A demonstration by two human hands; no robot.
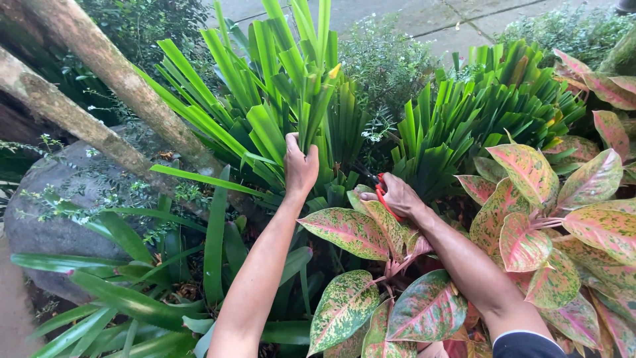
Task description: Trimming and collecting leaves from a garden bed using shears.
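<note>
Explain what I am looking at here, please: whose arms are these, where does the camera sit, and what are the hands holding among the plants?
There is one picture, taken by a camera worn on a person's head and looking down at their own two bare arms. There is no machine. The scene is a garden bed, not a table.

The left hand reaches up and closes its fingers around a bunch of long green strap-shaped leaves of a clump whose leaf tips look cut square. The right hand holds red-handled shears low at the base of the green plants; the blades are hidden among the leaves.

In front of the right arm grow broad pink-and-green speckled leaves. To the left lie a grey boulder and slanting tree trunks. Pale paving shows at the top.
</note>
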